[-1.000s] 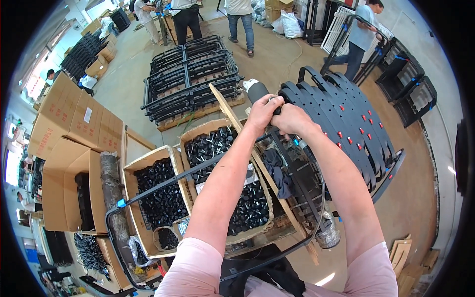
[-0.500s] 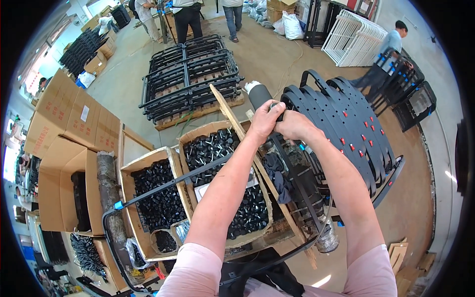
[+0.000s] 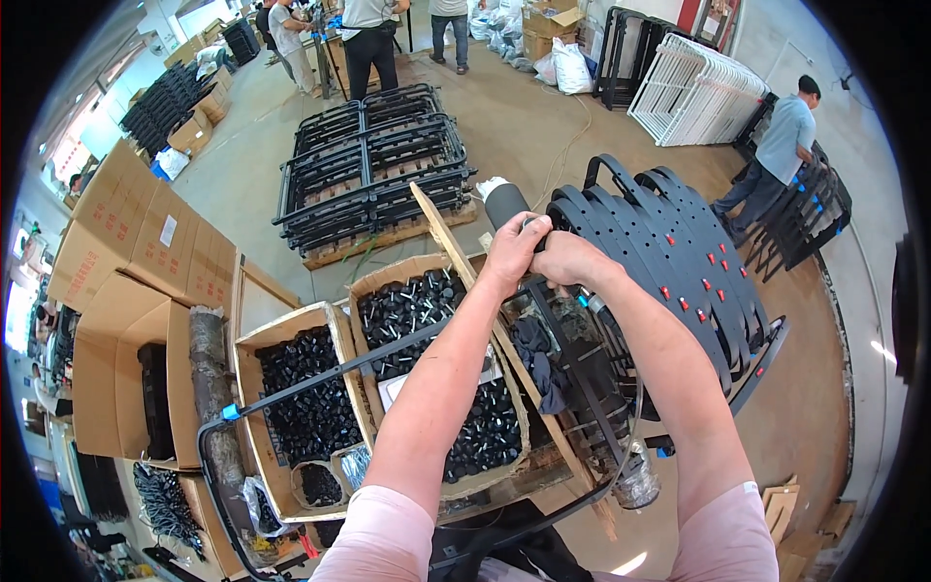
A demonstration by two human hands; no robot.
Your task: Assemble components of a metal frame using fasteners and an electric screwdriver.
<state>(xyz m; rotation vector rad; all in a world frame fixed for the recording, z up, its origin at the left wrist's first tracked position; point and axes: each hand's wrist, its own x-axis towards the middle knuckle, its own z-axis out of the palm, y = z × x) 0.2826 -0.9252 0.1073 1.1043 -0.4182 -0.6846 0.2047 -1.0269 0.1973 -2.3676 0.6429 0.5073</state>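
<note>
My left hand (image 3: 508,256) and my right hand (image 3: 576,260) meet at the far end of a black metal tube frame (image 3: 339,370), both closed around it. A small dark rounded piece (image 3: 532,224) shows under my left thumb; the fingers hide most of it. The frame crosses my lap, with blue tape (image 3: 231,412) on its left bar. Just beyond my hands lies a thick dark roll (image 3: 504,204) with a white end. Under my forearms stand cardboard boxes of black plastic caps (image 3: 308,393) and black-headed bolts (image 3: 415,303).
A wooden strip (image 3: 531,373) slants beside the boxes. Curved black slats (image 3: 669,242) with red pieces are stacked at right. Black frames (image 3: 373,175) lie on a pallet ahead. Tall cartons (image 3: 145,233) stand at left. A person (image 3: 784,145) handles frames at far right; others stand at the back.
My view has tilted slightly, so the surroundings sit lower. Both hands stay together at the frame's end, a little nearer. The person at far right has moved toward the hanging frames.
</note>
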